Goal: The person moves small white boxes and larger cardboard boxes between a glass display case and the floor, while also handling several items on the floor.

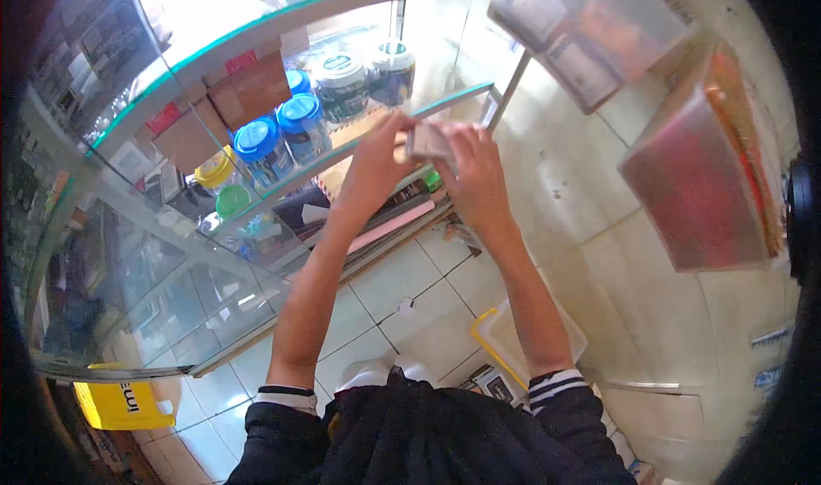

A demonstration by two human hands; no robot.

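Both arms reach forward to the edge of a glass display case [304, 177]. Between my hands is a small, flat, greyish-brown box [429, 144], blurred, so its kind is hard to make out. My left hand [379, 158] is closed on its left end, with fingers and thumb pinched. Around its right side curl the fingers of my right hand [479, 173]. Just beyond stand tubs with blue lids [301, 113] and white-lidded tubs [340, 79] inside the case. Below my hands, a pink strip [393, 227] lies along the case's lower edge.
Clear plastic bins [590, 23] stand at the upper right, with a reddish translucent container [697, 186] nearer. A yellow-rimmed tray [496, 348] rests on the tiled floor [368, 301] by my right forearm. At lower left sits a yellow bag-like item [120, 404]. Brown boxes [251, 90] fill the case's left side.
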